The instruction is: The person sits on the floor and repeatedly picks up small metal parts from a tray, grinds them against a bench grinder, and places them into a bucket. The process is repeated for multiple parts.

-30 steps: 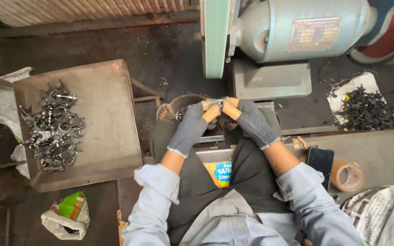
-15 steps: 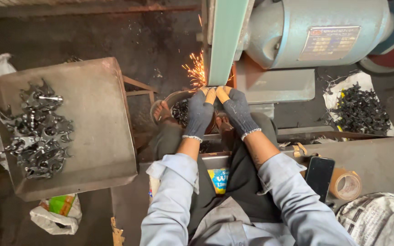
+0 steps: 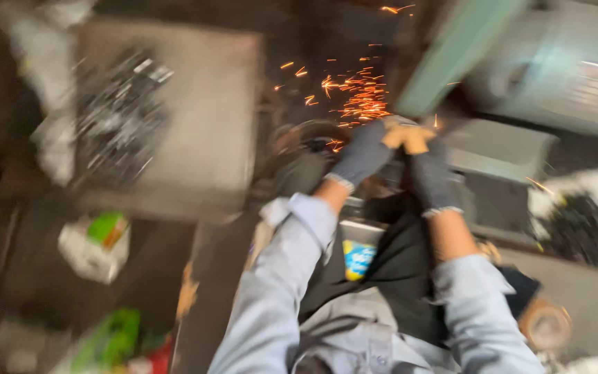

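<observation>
A small workpiece, hidden between the fingertips, is pressed against the green-guarded grinding wheel [image 3: 451,55] by both gloved hands, the left hand [image 3: 363,154] and the right hand [image 3: 429,173] being brought together at the wheel's edge. Each grip appears closed on the piece, though the blur leaves the piece itself unseen, so its exact seat cannot be told. Sparks [image 3: 354,97] are thrown up and to the left, toward the grey tray [image 3: 209,104] that carries a heap of metal parts [image 3: 122,118]. A slip is judged the main hazard: with the fingertips so near the wheel, a snatched piece could draw a glove in. Heat building in so small a part could force a sudden release. Sparks could also be carried onto the sleeves [image 3: 292,277] or the bags [image 3: 95,246] on the floor.
</observation>
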